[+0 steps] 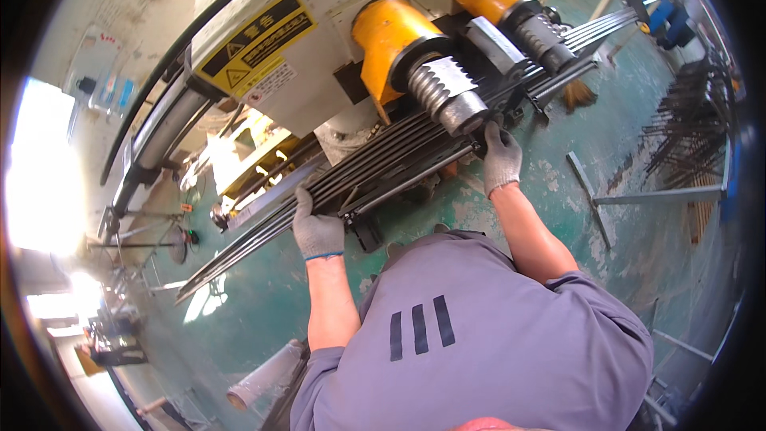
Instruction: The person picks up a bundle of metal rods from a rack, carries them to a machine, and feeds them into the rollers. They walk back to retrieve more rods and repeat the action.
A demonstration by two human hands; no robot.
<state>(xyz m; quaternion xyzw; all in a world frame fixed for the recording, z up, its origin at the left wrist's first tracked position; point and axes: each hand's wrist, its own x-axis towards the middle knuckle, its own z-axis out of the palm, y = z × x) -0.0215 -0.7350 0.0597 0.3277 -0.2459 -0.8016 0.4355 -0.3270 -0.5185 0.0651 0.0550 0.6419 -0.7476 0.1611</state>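
Observation:
A bundle of long, thin metal bars (pixel 375 161) lies slantwise across the front of a machine, its near-left end sticking out over the floor. My left hand (pixel 318 231), in a grey knit glove, is closed at the bundle's front edge, thumb over the top and fingers hidden below. Farther right, my gloved right hand (pixel 502 161) is closed at the bars' front edge, just beside the lower end of a spring-wrapped metal cylinder (pixel 448 96). Its fingertips are partly hidden there. A dark support rail (pixel 407 181) runs along the front of the bars, between my hands.
Two orange housings (pixel 395 32) bear the spring-wrapped cylinders above the bars. A yellow-black warning label (pixel 259 40) is on the machine body. Dark rods (pixel 686 120) are heaped on a rack at right, near a metal frame (pixel 654 197). A plastic-wrapped roll (pixel 263 375) lies at lower left.

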